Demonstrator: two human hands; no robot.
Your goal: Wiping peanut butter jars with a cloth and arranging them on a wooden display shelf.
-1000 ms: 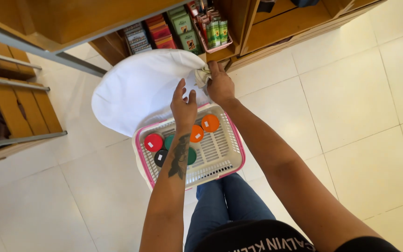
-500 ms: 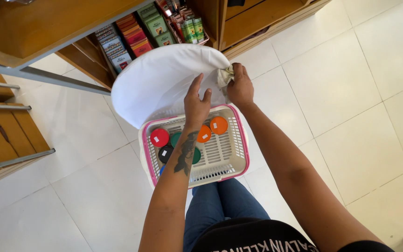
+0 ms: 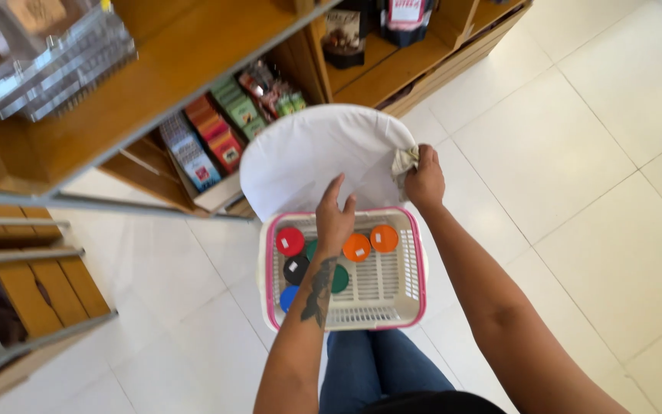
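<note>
1. Left hand (image 3: 336, 218): fingers spread and pointing away from the body, palm down over the far rim of the basket (image 3: 421, 268), fingertips touching the near edge of the white cloth (image 3: 316, 157). It grips nothing.
2. Right hand (image 3: 424, 180): closed around a bunched fold at the right edge of the cloth, where a small crumpled wad shows just beyond the knuckles.
3. The cloth lies just beyond both hands, spread into a smooth, rounded dome; its long axis runs left to right between them. The right hand holds it, the left only rests against it.
4. The basket sits under the left wrist, resting on the lap: white slatted plastic with a pink rim, rectangular.
5. Inside it, round flat lids: a red lid (image 3: 290, 241) left of the left hand, two orange lids (image 3: 371, 241) to its right, black, green and blue ones nearer the body.
6. Beyond the cloth stand wooden shelves (image 3: 193, 46) with boxed packets (image 3: 212, 142); the floor is pale glossy tile (image 3: 614, 153).
</note>
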